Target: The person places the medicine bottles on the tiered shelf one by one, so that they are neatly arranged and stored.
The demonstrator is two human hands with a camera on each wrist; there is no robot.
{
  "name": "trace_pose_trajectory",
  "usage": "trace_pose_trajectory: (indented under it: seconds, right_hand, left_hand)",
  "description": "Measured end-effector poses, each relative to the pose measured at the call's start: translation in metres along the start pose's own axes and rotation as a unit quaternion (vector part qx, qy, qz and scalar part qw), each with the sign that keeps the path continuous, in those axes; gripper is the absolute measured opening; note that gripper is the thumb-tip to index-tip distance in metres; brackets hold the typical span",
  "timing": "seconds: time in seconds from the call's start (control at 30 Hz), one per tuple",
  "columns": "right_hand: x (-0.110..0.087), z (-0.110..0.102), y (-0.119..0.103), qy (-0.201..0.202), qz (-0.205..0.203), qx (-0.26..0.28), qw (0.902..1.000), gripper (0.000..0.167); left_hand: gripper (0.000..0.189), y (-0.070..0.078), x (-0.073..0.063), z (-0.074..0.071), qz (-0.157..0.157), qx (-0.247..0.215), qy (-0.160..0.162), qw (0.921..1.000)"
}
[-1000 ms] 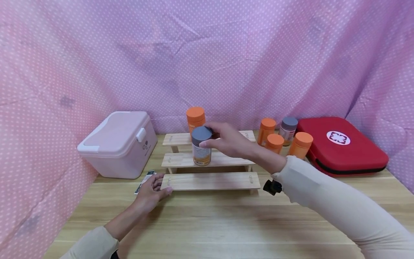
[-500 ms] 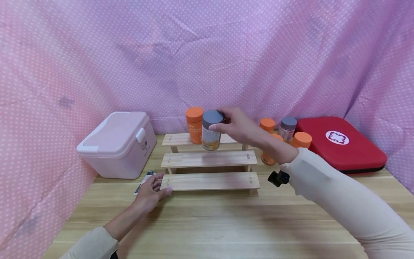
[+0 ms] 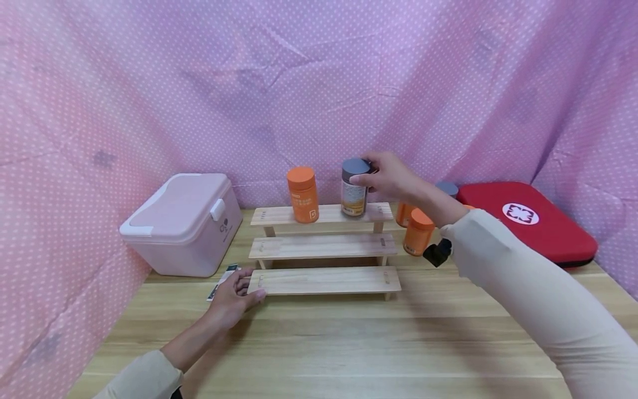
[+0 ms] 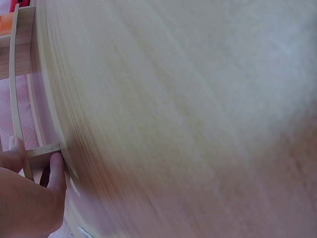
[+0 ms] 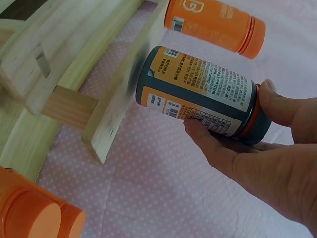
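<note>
My right hand [image 3: 391, 174] holds a grey-capped pill bottle [image 3: 353, 194] by its upper part, thumb at the cap. It is upright at the right part of the top step, its base right at the board. In the right wrist view, the bottle [image 5: 198, 91] shows a grey body with an orange and white label. Left of it on the same step stands an orange pill bottle [image 3: 303, 197]. At the left end of the three-step wooden display rack [image 3: 324, 280], my left hand [image 3: 231, 299] grips the lowest step, thumb over the board and fingers at its leg [image 4: 44, 150].
Right of the rack stand several orange bottles [image 3: 418, 234] and a grey-capped one [image 3: 447, 189], partly hidden by my right arm. A red first-aid case [image 3: 543, 227] lies beyond them. On the left are a pale pink lidded box [image 3: 181, 221] and a small leaflet [image 3: 219, 282]. Pink dotted cloth [image 3: 319, 100] hangs behind.
My right hand has carried the grey-capped bottle up and to the right, from in front of the middle step to the top step. The left hand has kept its place.
</note>
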State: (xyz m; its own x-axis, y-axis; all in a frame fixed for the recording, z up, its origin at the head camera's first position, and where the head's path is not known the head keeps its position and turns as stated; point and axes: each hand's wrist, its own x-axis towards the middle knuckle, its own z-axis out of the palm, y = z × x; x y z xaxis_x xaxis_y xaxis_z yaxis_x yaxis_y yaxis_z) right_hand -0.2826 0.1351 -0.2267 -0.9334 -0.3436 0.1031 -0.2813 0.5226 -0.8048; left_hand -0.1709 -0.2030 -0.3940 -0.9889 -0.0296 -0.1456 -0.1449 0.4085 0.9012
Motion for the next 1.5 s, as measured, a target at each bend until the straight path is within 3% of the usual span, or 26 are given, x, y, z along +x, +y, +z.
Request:
trace_pose_trajectory:
  seconds: [0.33,0.53,0.77,1.2,1.5]
  right_hand:
    - [0.004,-0.005,0.004,-0.022,0.035,0.001,0.9991,0.045]
    - [0.000,-0.010,0.009,-0.041,0.028,0.002,0.9988,0.054]
    - [-0.022,-0.033,0.020,-0.024,0.020,-0.075,0.9967,0.069]
    - [-0.063,-0.067,0.084,0.020,0.027,-0.093,0.9951,0.065]
    - [-0.074,-0.055,0.117,-0.017,0.039,-0.113,0.9926,0.071]
  left_hand:
    - [0.060,-0.001,-0.001,0.000,0.001,-0.003,-0.001,1.0000]
    - [0.059,-0.002,-0.001,0.001,0.002,-0.009,0.002,1.0000]
    - [0.060,0.000,0.001,0.000,0.000,-0.002,0.001,1.0000]
    - [0.060,0.001,0.001,0.000,-0.001,0.012,-0.001,0.9999]
    - [0.062,0.001,0.001,0.001,-0.003,0.007,-0.006,1.0000]
